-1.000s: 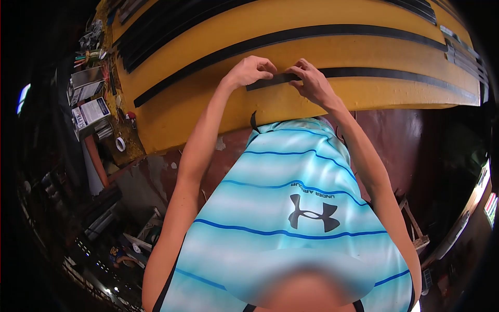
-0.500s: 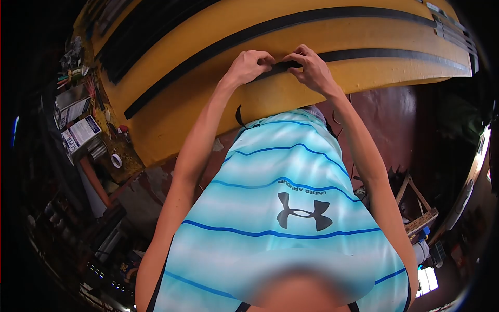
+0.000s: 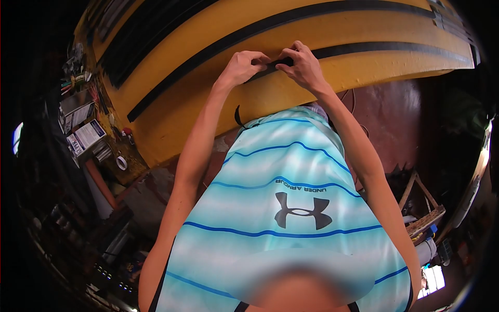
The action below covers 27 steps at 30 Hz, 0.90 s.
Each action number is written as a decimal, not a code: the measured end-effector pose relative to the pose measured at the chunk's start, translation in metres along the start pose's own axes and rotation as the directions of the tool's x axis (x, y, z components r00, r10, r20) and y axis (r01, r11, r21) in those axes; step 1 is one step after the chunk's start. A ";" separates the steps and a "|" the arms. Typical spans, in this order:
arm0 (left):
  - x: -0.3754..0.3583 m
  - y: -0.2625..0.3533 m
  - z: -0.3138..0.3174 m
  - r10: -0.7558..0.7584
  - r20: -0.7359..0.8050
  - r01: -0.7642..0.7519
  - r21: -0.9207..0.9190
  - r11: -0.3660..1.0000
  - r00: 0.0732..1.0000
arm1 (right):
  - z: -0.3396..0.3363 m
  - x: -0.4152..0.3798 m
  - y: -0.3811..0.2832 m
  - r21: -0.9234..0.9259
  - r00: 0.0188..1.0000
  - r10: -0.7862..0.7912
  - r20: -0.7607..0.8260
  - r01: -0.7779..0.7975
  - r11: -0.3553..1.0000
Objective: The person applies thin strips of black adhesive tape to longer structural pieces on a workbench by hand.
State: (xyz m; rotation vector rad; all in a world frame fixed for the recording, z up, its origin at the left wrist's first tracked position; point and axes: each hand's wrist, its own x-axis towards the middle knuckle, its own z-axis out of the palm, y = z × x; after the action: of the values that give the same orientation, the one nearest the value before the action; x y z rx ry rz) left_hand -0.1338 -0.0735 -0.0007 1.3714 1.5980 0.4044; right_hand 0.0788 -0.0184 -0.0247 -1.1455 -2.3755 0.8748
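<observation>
A long black strip curves across the yellow tabletop, the nearer of the long strips lying there. My left hand has its thumb and fingers pinched on this strip near its left end. Just to its right, my right hand also pinches the strip, with its fingers bent and the thumb below. Only a small gap separates the fingertips of both hands. The fingers partly hide the stretch of strip between them.
Another long black strip runs beyond the hands, with more dark strips at the far left. Boxes, a white tape roll and clutter stand on the left. A wooden frame stands at the lower right.
Both hands have shifted slightly left, still close together at the strip. The view has tilted a little, so the tabletop sits higher in it.
</observation>
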 end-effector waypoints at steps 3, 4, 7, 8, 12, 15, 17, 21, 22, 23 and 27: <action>-0.004 0.002 -0.003 -0.061 0.002 0.060 0.069 0.996 0.998 | 0.000 0.000 -0.001 0.019 0.999 0.034 0.018 -0.035 0.999; -0.005 -0.001 -0.005 -0.058 0.007 0.058 0.073 0.996 0.998 | 0.000 0.001 -0.001 0.020 0.999 0.039 0.013 -0.039 0.999; -0.009 -0.007 -0.007 -0.067 0.014 0.066 0.050 0.997 0.998 | 0.001 0.001 -0.002 0.029 0.998 0.053 0.023 -0.054 0.998; -0.010 -0.008 -0.006 -0.066 0.012 0.066 0.034 0.997 0.998 | 0.001 0.001 -0.002 0.013 0.999 0.045 0.018 -0.045 0.999; -0.013 -0.008 -0.002 -0.012 -0.052 0.013 0.016 1.000 0.999 | 0.002 0.001 -0.002 -0.011 0.999 0.039 0.014 -0.039 0.999; -0.013 -0.009 -0.001 0.022 -0.050 -0.021 0.030 0.999 0.998 | 0.002 0.000 -0.002 -0.013 0.999 0.036 0.008 -0.036 0.999; -0.012 -0.010 -0.002 0.022 -0.039 -0.020 0.044 0.999 0.999 | 0.004 0.000 -0.002 -0.016 1.000 0.030 -0.005 -0.030 0.999; -0.012 -0.010 -0.001 0.054 -0.052 -0.052 0.043 0.998 0.997 | 0.008 -0.003 -0.001 -0.026 0.998 -0.032 -0.058 0.030 0.999; -0.012 -0.010 0.000 0.054 -0.053 -0.052 0.043 0.998 0.997 | 0.008 -0.003 -0.001 -0.026 0.998 -0.032 -0.058 0.031 0.999; -0.012 -0.010 0.000 0.056 -0.056 -0.054 0.046 0.997 0.997 | 0.009 -0.003 0.000 -0.026 0.997 -0.041 -0.071 0.039 0.999; -0.012 -0.010 0.001 0.038 -0.041 -0.036 0.044 0.998 0.998 | 0.008 -0.003 -0.001 -0.021 0.996 -0.048 -0.077 0.046 0.999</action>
State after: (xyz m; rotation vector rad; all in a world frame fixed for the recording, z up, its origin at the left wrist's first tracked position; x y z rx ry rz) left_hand -0.1402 -0.0878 -0.0031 1.4349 1.6259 0.4256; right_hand 0.0753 -0.0241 -0.0307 -1.1058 -2.3431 0.7787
